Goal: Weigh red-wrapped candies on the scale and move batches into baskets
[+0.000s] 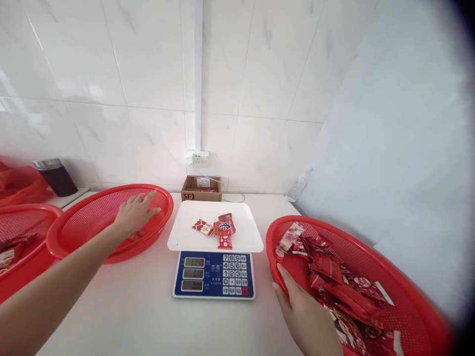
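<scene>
A blue digital scale [214, 274] with a white tray [185, 232] stands in the middle of the white table; a few red snack packets [218, 228] lie on the tray. My left hand [135, 212] reaches into the red basket [92, 207] on the left, fingers stretched out flat over its mesh, with something red partly hidden beneath it. My right hand [302, 314] rests at the near rim of the red basket [393, 277] on the right, fingers extended toward the heap of red packets [334, 287] inside it.
Another red basket [22, 217] with a few packets sits at the far left, with a dark canister [55, 175] and red bag behind. A small cardboard box [202, 189] and a wall socket [199, 158] stand behind the scale. A plastic bottle [299, 185] leans at the right wall.
</scene>
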`<action>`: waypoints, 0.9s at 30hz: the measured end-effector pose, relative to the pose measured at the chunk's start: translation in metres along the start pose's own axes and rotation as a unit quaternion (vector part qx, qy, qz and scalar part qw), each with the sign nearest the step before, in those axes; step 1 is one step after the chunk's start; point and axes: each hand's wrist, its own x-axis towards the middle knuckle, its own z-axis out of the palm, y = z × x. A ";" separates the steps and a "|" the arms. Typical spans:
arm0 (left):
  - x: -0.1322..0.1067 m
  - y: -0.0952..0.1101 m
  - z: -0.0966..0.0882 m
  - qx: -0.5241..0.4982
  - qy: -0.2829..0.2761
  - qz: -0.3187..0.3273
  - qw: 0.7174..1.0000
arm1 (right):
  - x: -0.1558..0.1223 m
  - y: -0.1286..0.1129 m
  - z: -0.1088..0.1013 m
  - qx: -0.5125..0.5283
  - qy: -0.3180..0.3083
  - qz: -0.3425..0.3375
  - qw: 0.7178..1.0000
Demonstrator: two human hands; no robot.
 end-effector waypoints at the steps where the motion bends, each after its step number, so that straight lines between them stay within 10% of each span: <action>1: -0.001 0.007 0.007 0.001 -0.006 0.024 1.000 | 0.000 0.000 0.000 0.000 0.002 -0.001 1.000; 14: -0.007 0.163 0.076 -0.072 -0.168 0.291 0.939 | -0.001 -0.003 0.000 -0.007 0.001 -0.001 1.000; 27: 0.014 0.149 0.074 -0.160 -0.109 0.195 0.962 | -0.003 0.000 0.002 0.004 0.000 -0.012 1.000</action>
